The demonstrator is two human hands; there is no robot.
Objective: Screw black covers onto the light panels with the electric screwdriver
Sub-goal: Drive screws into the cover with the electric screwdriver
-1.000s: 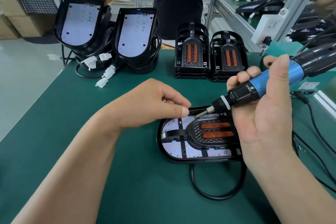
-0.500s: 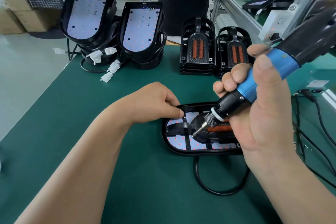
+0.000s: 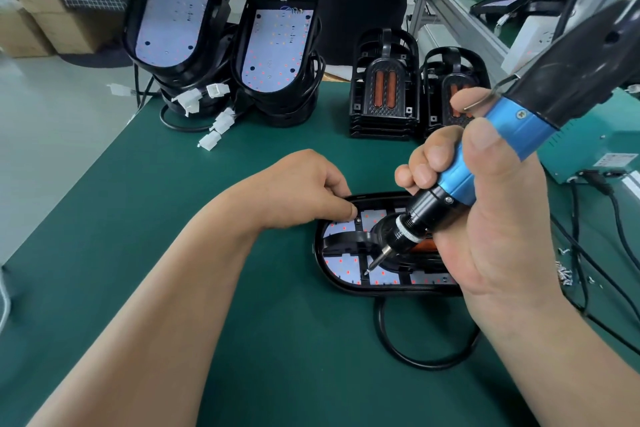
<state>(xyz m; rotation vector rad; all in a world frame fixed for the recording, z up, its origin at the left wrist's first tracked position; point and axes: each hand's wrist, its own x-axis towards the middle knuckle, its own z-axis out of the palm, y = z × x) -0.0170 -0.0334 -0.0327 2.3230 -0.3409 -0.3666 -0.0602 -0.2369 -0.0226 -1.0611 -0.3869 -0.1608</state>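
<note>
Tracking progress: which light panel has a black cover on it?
The light panel lying flat under the electric screwdriver: a black cover lies across its board. The left stack and the stack beside it lean upright, boards bare.

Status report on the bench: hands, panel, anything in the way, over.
Left hand holds the light panel by its far rim. Right hand grips the electric screwdriver, bit on the black cover, near side. Nothing blocks the bit.

1 head view, looking down, close over table (image 3: pixel 104 218)
</note>
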